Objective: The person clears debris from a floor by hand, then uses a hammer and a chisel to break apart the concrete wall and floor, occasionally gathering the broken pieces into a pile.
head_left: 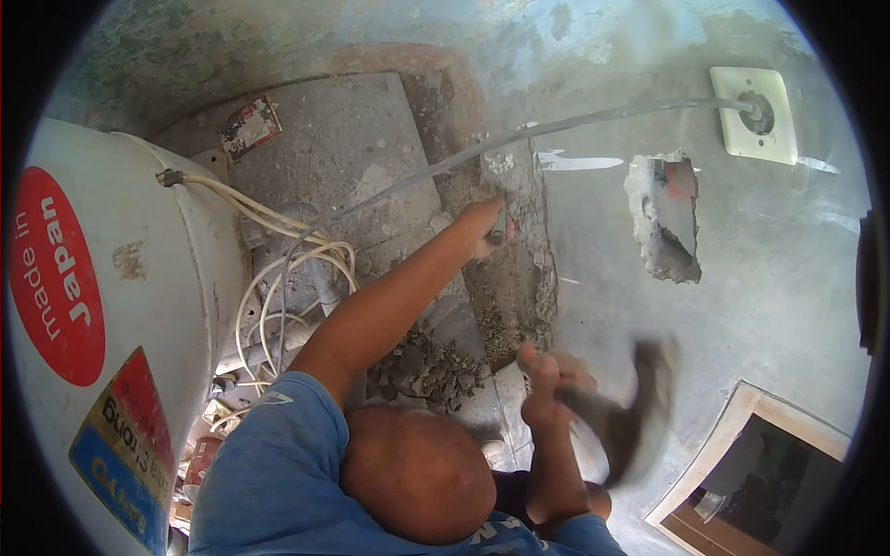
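My left hand [476, 225] is closed around a short metal chisel [501, 226], held at the broken edge of the wall. Only the chisel's butt end shows clearly; my fingers hide the rest. Lower and to the right, my right hand [549, 378] grips a hammer [642, 408] by its handle. Motion blurs the hammer, and its head is apart from the chisel. Around my left hand, a rough chipped groove [519, 269] runs down the wall corner. Broken rubble [422, 371] lies below it on the floor.
At left stands a large white tank [139, 250] with stickers. Coiled pale cables [297, 269] hang beside it. A grey cable [556, 130] crosses above my left hand to a wall socket plate [756, 116]. The wall has a rectangular hole [669, 236] and a framed opening [760, 482].
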A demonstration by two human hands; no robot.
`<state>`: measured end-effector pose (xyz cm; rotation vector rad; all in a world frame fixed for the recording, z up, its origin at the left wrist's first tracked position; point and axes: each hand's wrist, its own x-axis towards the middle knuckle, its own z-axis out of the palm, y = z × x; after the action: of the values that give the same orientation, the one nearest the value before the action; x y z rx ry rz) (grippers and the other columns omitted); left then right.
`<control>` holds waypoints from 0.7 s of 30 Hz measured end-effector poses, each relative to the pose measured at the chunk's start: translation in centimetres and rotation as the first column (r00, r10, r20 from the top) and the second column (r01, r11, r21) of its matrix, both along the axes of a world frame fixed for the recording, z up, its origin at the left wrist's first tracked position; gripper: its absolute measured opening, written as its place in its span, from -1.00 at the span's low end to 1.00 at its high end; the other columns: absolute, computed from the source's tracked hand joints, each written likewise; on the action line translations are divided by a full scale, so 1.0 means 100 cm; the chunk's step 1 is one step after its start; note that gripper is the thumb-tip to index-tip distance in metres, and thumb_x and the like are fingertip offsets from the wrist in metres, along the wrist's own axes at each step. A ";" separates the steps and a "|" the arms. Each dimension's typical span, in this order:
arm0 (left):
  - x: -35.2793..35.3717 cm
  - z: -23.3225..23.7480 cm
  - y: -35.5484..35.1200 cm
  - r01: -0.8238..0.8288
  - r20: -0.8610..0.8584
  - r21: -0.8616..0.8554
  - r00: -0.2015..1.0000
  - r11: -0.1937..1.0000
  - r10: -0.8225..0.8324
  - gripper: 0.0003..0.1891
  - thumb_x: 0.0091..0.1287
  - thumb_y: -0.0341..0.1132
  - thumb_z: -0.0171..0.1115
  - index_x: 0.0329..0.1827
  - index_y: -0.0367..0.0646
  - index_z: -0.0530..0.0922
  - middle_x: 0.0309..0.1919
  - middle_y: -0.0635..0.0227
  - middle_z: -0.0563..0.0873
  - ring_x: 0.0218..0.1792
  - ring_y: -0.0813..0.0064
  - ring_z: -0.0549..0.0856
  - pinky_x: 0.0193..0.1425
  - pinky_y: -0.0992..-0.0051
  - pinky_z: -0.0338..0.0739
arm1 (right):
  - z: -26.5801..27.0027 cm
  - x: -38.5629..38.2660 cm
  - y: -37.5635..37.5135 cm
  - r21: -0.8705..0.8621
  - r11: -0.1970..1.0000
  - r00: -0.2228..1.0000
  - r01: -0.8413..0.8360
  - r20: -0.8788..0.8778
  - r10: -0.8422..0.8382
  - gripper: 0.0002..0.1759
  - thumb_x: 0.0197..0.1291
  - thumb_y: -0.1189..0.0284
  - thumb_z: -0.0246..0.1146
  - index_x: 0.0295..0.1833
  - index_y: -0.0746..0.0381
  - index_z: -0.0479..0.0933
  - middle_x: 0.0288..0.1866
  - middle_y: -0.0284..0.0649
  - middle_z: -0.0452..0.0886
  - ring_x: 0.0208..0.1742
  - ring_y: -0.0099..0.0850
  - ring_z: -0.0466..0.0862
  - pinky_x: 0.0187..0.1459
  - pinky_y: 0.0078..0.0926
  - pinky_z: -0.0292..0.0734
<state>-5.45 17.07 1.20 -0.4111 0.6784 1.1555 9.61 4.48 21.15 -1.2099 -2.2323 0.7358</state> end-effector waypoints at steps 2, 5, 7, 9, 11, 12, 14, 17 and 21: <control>-0.003 0.005 0.000 0.022 0.037 -0.025 0.999 0.999 -0.021 -0.83 0.38 -0.26 0.06 -0.23 -0.20 0.42 -0.43 0.30 0.51 -0.47 0.48 0.53 -0.51 0.57 0.49 | -0.001 -0.008 0.005 0.040 0.992 0.963 -0.120 -0.240 0.126 -0.68 0.27 0.37 0.13 -0.52 0.32 0.43 -0.61 -0.14 0.49 -0.67 -0.38 0.43 -0.46 -0.45 0.47; 0.000 0.017 0.002 -0.073 0.053 -0.113 0.995 0.991 0.079 -0.81 0.39 -0.24 0.03 -0.21 -0.21 0.42 -0.42 0.28 0.52 -0.49 0.46 0.54 -0.50 0.56 0.51 | -0.055 0.020 0.017 0.107 0.977 0.967 -0.186 -0.157 0.201 -0.60 0.31 0.31 0.08 -0.55 0.32 0.40 -0.62 -0.14 0.46 -0.66 -0.38 0.43 -0.45 -0.45 0.49; 0.002 0.021 -0.007 0.014 -0.057 -0.027 0.998 1.000 -0.015 -0.79 0.40 -0.23 0.02 -0.21 -0.22 0.42 -0.42 0.26 0.52 -0.49 0.44 0.54 -0.48 0.54 0.52 | -0.091 0.029 0.029 -0.185 0.979 0.876 0.081 0.481 0.018 -0.83 0.18 0.49 0.11 -0.24 0.37 0.55 -0.62 -0.05 0.52 -0.65 -0.11 0.50 -0.48 -0.27 0.44; -0.011 0.018 0.003 0.077 -0.187 0.044 0.980 0.996 -0.067 -0.78 0.40 -0.21 0.01 -0.22 -0.22 0.43 -0.41 0.24 0.53 -0.50 0.42 0.55 -0.47 0.52 0.53 | -0.093 0.027 0.030 -0.019 1.000 0.903 0.001 0.430 0.007 -0.80 0.18 0.46 0.12 -0.25 0.39 0.55 -0.60 -0.03 0.53 -0.64 -0.10 0.51 -0.50 -0.27 0.43; 0.006 0.006 0.004 -0.036 -0.013 -0.051 0.999 0.998 0.035 -0.74 0.40 -0.19 0.00 -0.24 -0.25 0.44 -0.43 0.21 0.53 -0.50 0.39 0.56 -0.46 0.43 0.54 | -0.055 0.026 0.001 0.106 0.994 0.912 -0.020 0.410 -0.025 -0.77 0.17 0.42 0.13 -0.27 0.40 0.55 -0.59 -0.01 0.54 -0.63 -0.08 0.52 -0.52 -0.27 0.42; 0.000 0.012 0.008 -0.045 -0.025 -0.047 0.999 0.998 0.044 -0.74 0.40 -0.19 0.00 -0.24 -0.25 0.44 -0.43 0.21 0.53 -0.50 0.39 0.56 -0.46 0.43 0.54 | -0.033 0.013 -0.001 0.034 0.998 0.971 0.052 0.231 -0.059 -0.72 0.22 0.37 0.12 -0.44 0.36 0.44 -0.62 -0.06 0.49 -0.63 -0.28 0.52 -0.47 -0.33 0.47; 0.002 0.030 0.003 -0.070 -0.062 -0.122 0.996 0.990 0.063 -0.71 0.39 -0.18 0.00 -0.27 -0.27 0.44 -0.47 0.21 0.52 -0.49 0.38 0.56 -0.45 0.36 0.53 | -0.024 0.011 -0.003 -0.060 0.990 0.991 0.124 0.063 -0.120 -0.57 0.27 0.31 0.12 -0.62 0.33 0.33 -0.65 -0.11 0.45 -0.64 -0.48 0.51 -0.43 -0.39 0.52; 0.007 0.027 0.007 -0.077 -0.050 -0.144 0.996 0.987 0.070 -0.72 0.40 -0.19 -0.01 -0.27 -0.27 0.44 -0.46 0.20 0.53 -0.48 0.36 0.55 -0.43 0.32 0.51 | -0.064 0.025 0.015 -0.020 0.998 0.942 -0.054 -0.334 0.044 -0.57 0.26 0.31 0.14 -0.63 0.29 0.33 -0.66 -0.13 0.45 -0.65 -0.50 0.50 -0.51 -0.40 0.45; 0.005 0.020 0.016 -0.103 -0.077 -0.090 0.992 0.991 0.096 -0.70 0.41 -0.18 -0.04 -0.27 -0.28 0.46 -0.43 0.18 0.55 -0.45 0.33 0.56 -0.41 0.31 0.50 | -0.094 0.027 0.022 -0.275 0.883 0.800 0.381 0.576 -0.166 -0.54 0.26 0.25 0.17 -0.64 0.26 0.34 -0.71 -0.29 0.41 -0.75 -0.50 0.43 -0.68 -0.40 0.30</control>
<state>-4.93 18.64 3.16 -0.4888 0.7845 1.2410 12.33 6.67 11.75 -2.1204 -2.3051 0.8011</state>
